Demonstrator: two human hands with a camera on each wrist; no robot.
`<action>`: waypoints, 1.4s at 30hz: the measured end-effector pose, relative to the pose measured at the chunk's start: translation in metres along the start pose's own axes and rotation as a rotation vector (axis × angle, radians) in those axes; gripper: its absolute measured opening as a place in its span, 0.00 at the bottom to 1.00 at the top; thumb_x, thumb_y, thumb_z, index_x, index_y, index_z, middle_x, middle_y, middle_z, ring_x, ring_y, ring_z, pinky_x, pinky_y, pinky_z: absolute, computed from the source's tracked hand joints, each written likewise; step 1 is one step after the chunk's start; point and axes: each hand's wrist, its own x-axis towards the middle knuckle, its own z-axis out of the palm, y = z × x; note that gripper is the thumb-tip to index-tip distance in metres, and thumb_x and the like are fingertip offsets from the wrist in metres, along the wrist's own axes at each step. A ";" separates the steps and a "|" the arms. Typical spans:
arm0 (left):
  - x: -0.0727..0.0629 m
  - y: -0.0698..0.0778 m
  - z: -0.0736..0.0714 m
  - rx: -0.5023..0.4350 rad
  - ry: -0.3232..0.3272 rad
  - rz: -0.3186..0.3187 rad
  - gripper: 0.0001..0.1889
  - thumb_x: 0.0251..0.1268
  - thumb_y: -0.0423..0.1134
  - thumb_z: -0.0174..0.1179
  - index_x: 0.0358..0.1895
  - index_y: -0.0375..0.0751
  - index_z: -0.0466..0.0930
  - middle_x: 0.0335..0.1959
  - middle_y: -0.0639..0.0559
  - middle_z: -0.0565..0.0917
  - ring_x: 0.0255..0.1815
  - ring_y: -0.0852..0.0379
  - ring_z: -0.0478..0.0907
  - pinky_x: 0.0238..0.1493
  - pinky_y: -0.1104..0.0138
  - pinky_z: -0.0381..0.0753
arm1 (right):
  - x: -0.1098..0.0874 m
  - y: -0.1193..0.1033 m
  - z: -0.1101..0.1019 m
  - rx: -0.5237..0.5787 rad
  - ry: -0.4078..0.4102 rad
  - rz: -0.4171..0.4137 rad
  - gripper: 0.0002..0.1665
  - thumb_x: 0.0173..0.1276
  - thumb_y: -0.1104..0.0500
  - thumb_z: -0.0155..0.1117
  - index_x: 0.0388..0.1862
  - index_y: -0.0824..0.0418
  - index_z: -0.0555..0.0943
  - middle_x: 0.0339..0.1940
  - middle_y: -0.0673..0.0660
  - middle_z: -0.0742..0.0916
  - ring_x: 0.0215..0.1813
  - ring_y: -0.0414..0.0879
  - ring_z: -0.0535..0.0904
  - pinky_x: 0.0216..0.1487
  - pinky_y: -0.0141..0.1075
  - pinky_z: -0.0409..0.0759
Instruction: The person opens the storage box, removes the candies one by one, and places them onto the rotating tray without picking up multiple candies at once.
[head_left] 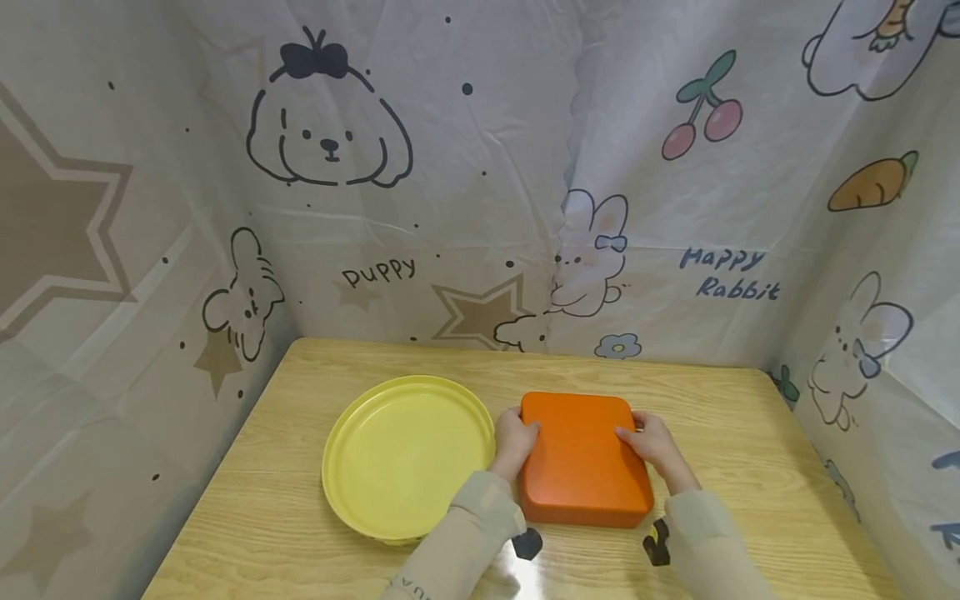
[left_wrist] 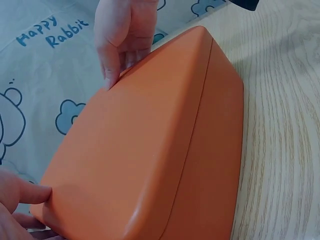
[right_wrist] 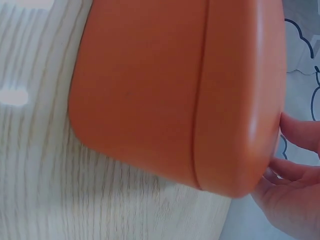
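Orange box point(head_left: 585, 454) lies lid point(left_wrist: 125, 135) upward, long axis unclear.

Wood-grain surface point(head_left: 258, 508), lt. tan, w/ a round yellow plate point(head_left: 408, 454) on its L half, rim raised. Off-white printed cloth point(head_left: 487, 100) behind & on both sides, a bit creased. Prints incl. puppy head point(head_left: 330, 148), "PUPPY" lettering point(head_left: 378, 272) below it, brown star point(head_left: 491, 312), bunny point(head_left: 588, 258), pink cherries point(head_left: 723, 121), "Happy Rabbit" lettering point(head_left: 738, 288) under those, orange carrot point(head_left: 870, 185) at R, blue flower point(head_left: 618, 346) nr. surface's far edge.
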 end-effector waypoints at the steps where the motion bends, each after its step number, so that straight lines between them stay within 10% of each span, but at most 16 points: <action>1: 0.000 0.000 0.000 -0.006 0.000 -0.010 0.16 0.55 0.28 0.59 0.47 0.25 0.77 0.40 0.38 0.82 0.40 0.48 0.79 0.41 0.60 0.80 | 0.000 -0.001 0.000 0.013 -0.004 0.005 0.31 0.67 0.64 0.53 0.62 0.81 0.58 0.60 0.78 0.67 0.60 0.68 0.65 0.58 0.53 0.69; 42: 0.001 -0.004 0.003 -0.299 0.028 -0.152 0.23 0.54 0.24 0.59 0.56 0.28 0.72 0.53 0.35 0.76 0.52 0.44 0.75 0.51 0.59 0.76 | -0.004 -0.007 0.001 0.215 -0.041 0.096 0.34 0.63 0.74 0.47 0.67 0.77 0.49 0.62 0.79 0.61 0.61 0.68 0.62 0.60 0.55 0.65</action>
